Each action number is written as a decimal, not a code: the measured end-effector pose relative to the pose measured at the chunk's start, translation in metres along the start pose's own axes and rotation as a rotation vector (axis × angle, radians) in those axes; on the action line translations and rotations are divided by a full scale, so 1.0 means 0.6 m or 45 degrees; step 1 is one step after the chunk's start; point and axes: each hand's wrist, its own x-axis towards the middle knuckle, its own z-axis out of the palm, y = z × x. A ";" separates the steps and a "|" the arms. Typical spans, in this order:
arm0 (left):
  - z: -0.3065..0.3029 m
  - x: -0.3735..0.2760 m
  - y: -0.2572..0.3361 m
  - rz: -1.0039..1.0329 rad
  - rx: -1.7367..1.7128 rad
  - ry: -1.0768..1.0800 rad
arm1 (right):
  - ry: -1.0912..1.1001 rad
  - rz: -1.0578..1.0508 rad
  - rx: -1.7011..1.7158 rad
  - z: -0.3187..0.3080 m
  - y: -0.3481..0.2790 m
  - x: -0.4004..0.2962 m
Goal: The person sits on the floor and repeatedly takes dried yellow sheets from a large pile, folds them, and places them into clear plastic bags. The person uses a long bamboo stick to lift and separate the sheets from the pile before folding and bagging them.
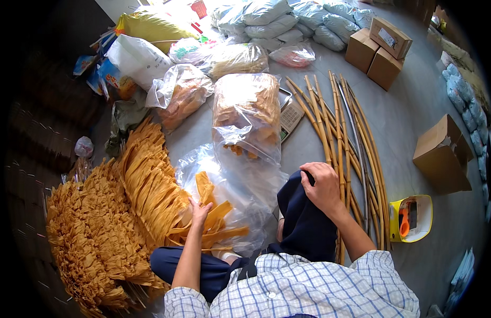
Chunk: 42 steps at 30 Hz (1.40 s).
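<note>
My left hand is at the edge of a stack of dried yellow sheets, which look like tofu skin. Its thumb and forefinger are spread among loose yellow strips; whether the curled fingers grip one is hidden. On my raised knee rests my right hand, holding nothing, its thumb apart from the fingers. Between my legs and the stack lies a clear plastic bag. Just beyond it stands a filled clear bag of similar, paler sheets.
Bamboo poles lie to my right, near a digital scale. Farther right are a yellow-rimmed container with an orange-handled tool and an open cardboard box. Grey plastic packages and cartons stand at the back.
</note>
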 end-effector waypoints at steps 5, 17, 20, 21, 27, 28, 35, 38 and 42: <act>-0.021 -0.023 0.003 0.038 -0.074 -0.013 | -0.043 -0.010 0.207 0.013 -0.033 0.017; -0.004 -0.071 -0.011 0.097 -0.255 -0.124 | -0.125 -0.173 -0.231 0.238 -0.078 0.183; 0.022 -0.084 -0.009 0.091 -0.338 -0.229 | -0.104 0.175 0.278 0.309 0.045 0.205; 0.024 -0.089 -0.018 0.052 -0.361 -0.238 | -0.059 0.158 0.278 0.313 0.030 0.204; 0.080 -0.072 -0.051 -0.199 -0.510 -0.322 | -0.013 -0.307 0.308 0.288 -0.075 0.202; 0.096 -0.071 -0.058 -0.225 -0.520 -0.344 | -0.020 -0.318 0.372 0.282 -0.096 0.200; 0.095 -0.116 -0.059 -0.271 -1.276 -0.241 | -0.087 -0.547 0.688 0.147 -0.223 0.161; 0.039 -0.155 -0.035 0.416 -1.260 0.196 | 0.017 -0.602 0.816 0.101 -0.266 0.150; -0.104 -0.341 0.085 0.561 -0.974 0.271 | -0.143 -0.493 0.926 0.101 -0.264 0.121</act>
